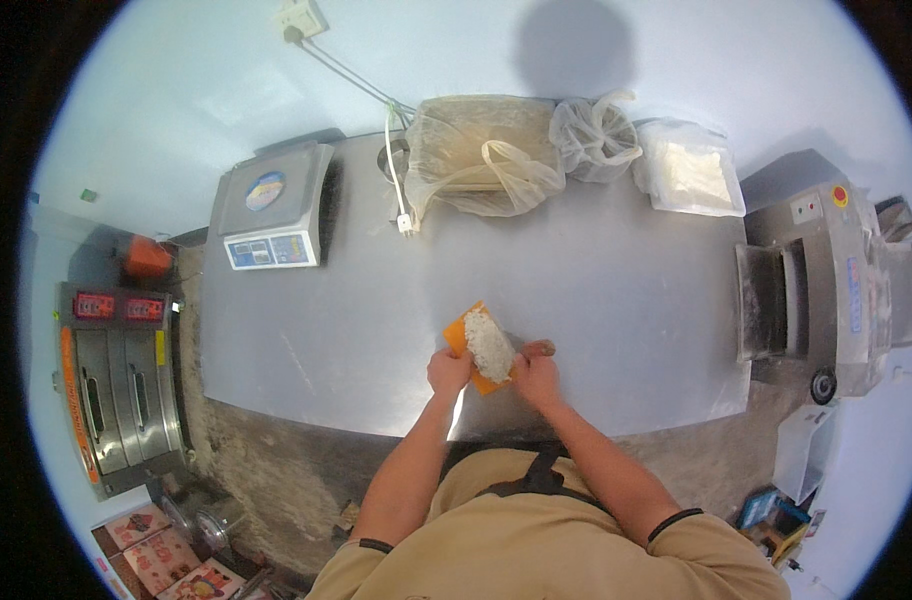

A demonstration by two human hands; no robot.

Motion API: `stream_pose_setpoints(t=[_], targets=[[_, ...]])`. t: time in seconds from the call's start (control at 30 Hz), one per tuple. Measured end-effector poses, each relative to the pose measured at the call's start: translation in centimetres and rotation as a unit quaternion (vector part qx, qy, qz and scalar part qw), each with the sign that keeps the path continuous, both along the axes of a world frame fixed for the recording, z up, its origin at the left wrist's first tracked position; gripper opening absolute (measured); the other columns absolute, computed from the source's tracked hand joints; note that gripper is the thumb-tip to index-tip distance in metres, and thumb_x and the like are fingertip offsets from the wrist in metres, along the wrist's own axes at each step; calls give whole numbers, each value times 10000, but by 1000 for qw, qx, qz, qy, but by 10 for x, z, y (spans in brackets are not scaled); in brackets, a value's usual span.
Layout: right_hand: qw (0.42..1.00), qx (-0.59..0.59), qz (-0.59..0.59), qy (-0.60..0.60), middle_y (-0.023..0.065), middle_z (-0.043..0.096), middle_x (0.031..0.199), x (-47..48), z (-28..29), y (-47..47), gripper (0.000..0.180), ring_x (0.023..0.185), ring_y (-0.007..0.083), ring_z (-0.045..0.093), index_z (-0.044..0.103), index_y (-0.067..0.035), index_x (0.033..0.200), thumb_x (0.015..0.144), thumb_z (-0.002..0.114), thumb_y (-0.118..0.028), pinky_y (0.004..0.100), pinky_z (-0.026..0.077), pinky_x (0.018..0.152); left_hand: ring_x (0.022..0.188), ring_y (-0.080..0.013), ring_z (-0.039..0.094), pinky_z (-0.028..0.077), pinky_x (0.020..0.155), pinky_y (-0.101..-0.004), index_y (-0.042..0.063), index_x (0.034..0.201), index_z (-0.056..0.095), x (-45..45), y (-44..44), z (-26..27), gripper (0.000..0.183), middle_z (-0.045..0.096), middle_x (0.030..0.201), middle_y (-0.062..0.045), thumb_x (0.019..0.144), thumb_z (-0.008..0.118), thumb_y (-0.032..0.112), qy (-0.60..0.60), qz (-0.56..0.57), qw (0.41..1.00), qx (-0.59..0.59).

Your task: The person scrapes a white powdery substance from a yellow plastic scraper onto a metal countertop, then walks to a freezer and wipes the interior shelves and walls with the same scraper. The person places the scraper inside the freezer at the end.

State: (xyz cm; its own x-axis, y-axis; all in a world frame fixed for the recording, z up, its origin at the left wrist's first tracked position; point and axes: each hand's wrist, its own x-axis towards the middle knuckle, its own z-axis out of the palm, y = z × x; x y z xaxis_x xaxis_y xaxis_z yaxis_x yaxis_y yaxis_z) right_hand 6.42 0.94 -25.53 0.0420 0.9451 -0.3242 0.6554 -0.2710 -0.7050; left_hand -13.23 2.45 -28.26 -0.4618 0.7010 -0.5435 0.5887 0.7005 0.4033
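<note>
My left hand (450, 371) grips the left edge of a flat orange piece (456, 337), held slanted above the front of the steel table (351, 315). White crumbly matter (490, 349) covers much of its face; whether this is a packet or a scraper with residue I cannot tell. On the opposite side, my right hand (537, 377) closes around the lower right edge. A small brownish end (548, 347) shows at the top of that fist, too blurred to name.
A digital scale (272, 195) stands back left. Along the wall are a plastic-covered tray (486, 150), a knotted plastic bag (597, 142), a tub of white powder (692, 176) and a white plug cord (396, 172). A dough sheeter (823, 285) flanks the right; a deck oven (122, 390), the left.
</note>
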Motion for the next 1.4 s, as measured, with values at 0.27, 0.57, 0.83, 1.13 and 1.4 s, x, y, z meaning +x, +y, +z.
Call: stream_pose_setpoints(t=[0.27, 0.57, 0.83, 1.13, 1.4], targets=[[871, -96, -303, 375, 134, 681, 818, 33, -18, 2, 284, 691, 230, 681, 613, 58, 1073, 919, 686, -168, 389, 556, 586, 616, -204, 707, 572, 621, -350, 39, 799, 743, -5, -2, -6, 333, 712, 684, -105, 830, 737, 371, -81, 17, 997, 3], [927, -96, -209, 297, 135, 689, 992, 64, -19, -11, 297, 785, 216, 692, 605, 59, 1133, 937, 687, -148, 344, 592, 610, 601, -174, 713, 603, 525, -298, -25, 936, 714, -11, -9, -23, 288, 717, 790, -104, 857, 763, 247, -172, 51, 984, -22], [983, -21, -144, 108, 179, 720, 945, 107, -26, -2, 324, 853, 346, 688, 637, 39, 1141, 899, 649, -175, 428, 549, 813, 589, -166, 713, 607, 526, -292, -41, 900, 714, -3, -24, 2, 304, 713, 746, -109, 885, 733, 261, -162, 56, 985, -12], [974, 184, 116, -55, 125, 626, 1024, 64, -4, 57, 274, 971, 348, 630, 675, -92, 1189, 951, 540, -106, 453, 532, 804, 583, -157, 713, 577, 540, -276, -11, 865, 739, -1, -80, -14, 353, 730, 690, -96, 852, 742, 342, -176, 159, 971, 0], [930, 189, 307, -73, 110, 600, 1071, 36, -1, 36, 456, 1024, 350, 596, 620, -125, 1288, 846, 544, -47, 465, 530, 834, 600, -157, 704, 584, 543, -287, -38, 891, 731, 38, -148, -3, 309, 723, 736, -93, 873, 748, 271, -163, 257, 953, 14]])
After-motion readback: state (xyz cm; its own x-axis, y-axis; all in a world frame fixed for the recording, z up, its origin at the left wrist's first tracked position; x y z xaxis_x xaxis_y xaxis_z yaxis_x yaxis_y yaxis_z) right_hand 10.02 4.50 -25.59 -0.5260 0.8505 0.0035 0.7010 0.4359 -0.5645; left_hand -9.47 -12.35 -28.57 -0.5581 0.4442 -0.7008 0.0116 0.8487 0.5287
